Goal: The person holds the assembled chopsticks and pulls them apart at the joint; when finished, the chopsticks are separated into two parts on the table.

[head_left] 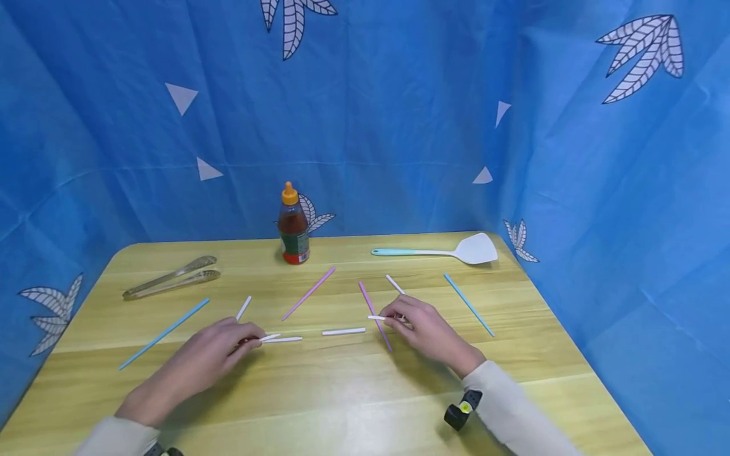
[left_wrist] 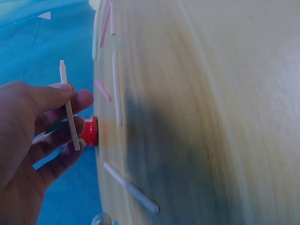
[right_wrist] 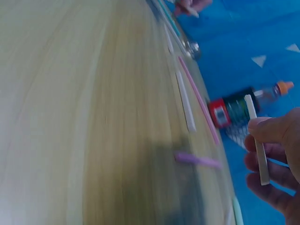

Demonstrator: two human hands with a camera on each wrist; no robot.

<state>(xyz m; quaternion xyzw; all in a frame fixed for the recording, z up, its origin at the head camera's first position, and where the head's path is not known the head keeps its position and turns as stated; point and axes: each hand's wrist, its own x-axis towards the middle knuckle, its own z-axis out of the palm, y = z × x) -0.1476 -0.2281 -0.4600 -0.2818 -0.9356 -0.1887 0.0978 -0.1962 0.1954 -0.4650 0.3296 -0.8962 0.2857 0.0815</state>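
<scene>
Between thumb and fingertips, my left hand [head_left: 213,353] pinches short, thin white sticks [head_left: 288,339]; two ends stick out to the right in the head view, while they nearly line up in the left wrist view [left_wrist: 70,112]. My right hand [head_left: 424,326] also pinches a short white stick [right_wrist: 258,145], held above the table and overlapping a purple stick [head_left: 384,335] in the head view. Another white stick [head_left: 343,331] lies flat between both hands. Beyond the left hand lies a white stick [head_left: 243,308], and a further one [head_left: 395,284] is partly hidden behind the right hand.
A pink stick [head_left: 308,293] lies mid-table, with long blue sticks at the left [head_left: 164,334] and right [head_left: 469,304]. Metal tongs [head_left: 171,278], an orange-capped sauce bottle [head_left: 294,231] and a white spatula [head_left: 476,249] stand or lie toward the back, before a blue curtain [head_left: 371,126].
</scene>
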